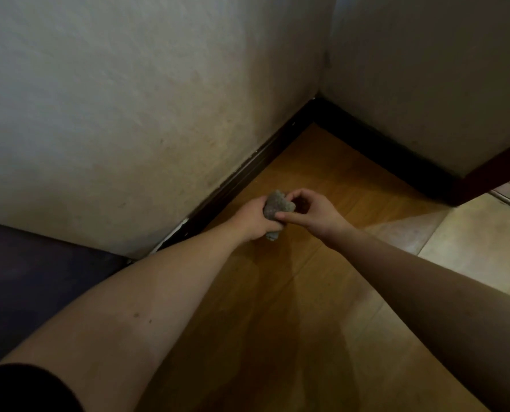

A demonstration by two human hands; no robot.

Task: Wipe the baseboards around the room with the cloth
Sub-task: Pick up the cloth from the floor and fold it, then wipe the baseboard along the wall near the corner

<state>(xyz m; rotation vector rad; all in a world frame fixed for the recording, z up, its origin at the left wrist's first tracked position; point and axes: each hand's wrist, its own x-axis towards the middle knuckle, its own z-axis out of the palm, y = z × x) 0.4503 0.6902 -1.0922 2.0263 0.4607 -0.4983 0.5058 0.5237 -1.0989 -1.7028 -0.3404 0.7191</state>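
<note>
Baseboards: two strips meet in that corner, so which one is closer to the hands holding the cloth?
The baseboard under the left wall. The left hand and right hand hold the grey cloth just beside it; the darker baseboard sits farther off.

Grey speckled cloth (277, 206), black baseboard (375, 138), orange-brown wood-grain floor (277, 292), off-white walls (128, 99).

Head view. Both forearms reach toward the dark baseboard (249, 171), which runs along the foot of the pale wall (134, 99) to a corner. Just in front of the baseboard, above the wooden floor (277, 292), the left hand (252, 217) grips a bunched grey cloth (276, 208); the right hand (313, 211) pinches the cloth's near edge with curled fingers. Left of the baseboard's near end lies a dark purple surface (33, 269).
</note>
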